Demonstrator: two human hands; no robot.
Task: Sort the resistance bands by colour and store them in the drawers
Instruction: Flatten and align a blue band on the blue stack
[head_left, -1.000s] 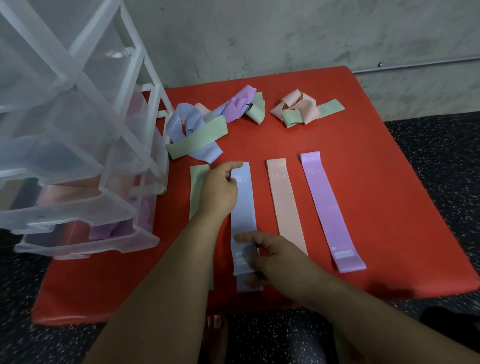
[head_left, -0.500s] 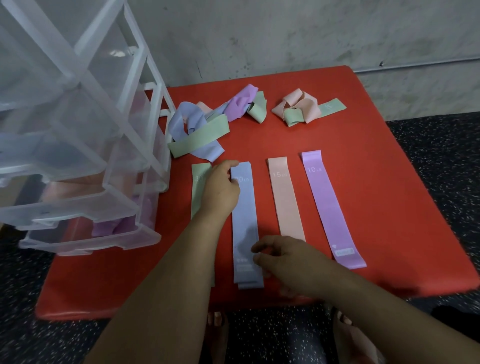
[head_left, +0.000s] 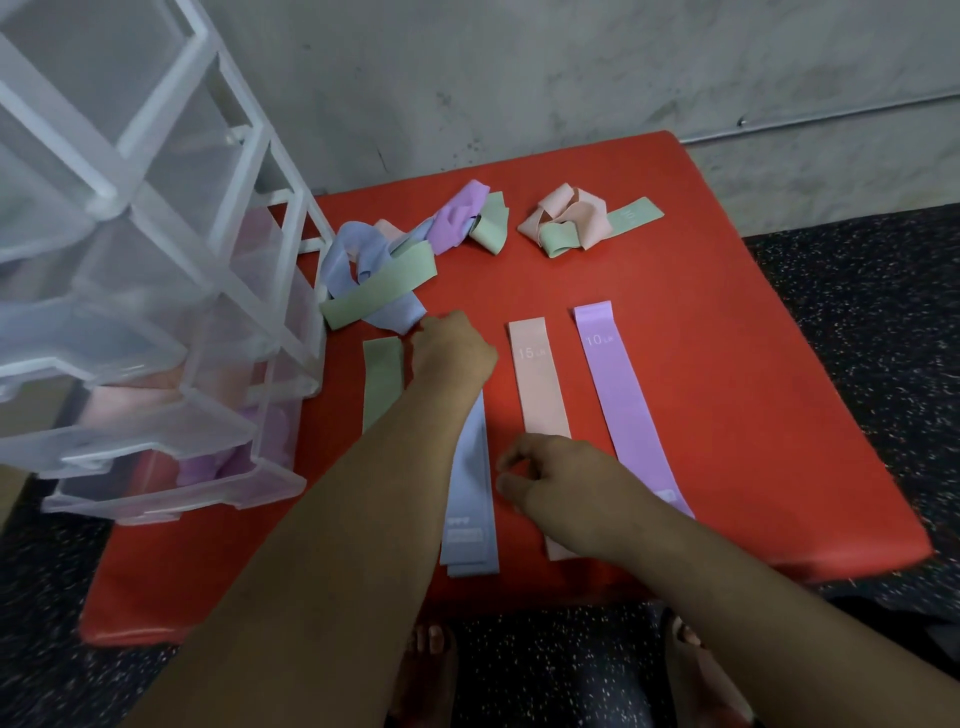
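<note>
Four resistance bands lie flat side by side on the red table (head_left: 753, 441): a green band (head_left: 382, 384), a stack of blue bands (head_left: 470, 499), a pink band (head_left: 537, 384) and a purple band (head_left: 623, 405). My left hand (head_left: 452, 353) covers the top of the blue stack, its fingertips at the edge of a tangled pile of blue, green and purple bands (head_left: 379, 275); its fingers are hidden under it. My right hand (head_left: 561, 478) hovers over the pink band's near end, loosely curled and holding nothing.
A clear plastic drawer unit (head_left: 156, 322) stands on the table's left side, its lower drawers pulled out, with pink and purple bands inside. A second tangle of pink and green bands (head_left: 571, 221) lies at the back. A grey wall is behind the table, dark floor around it.
My left hand has slid forward from the top of the flat blue stack toward the tangled pile. My right hand has left the blue stack and moved right, over the pink band.
</note>
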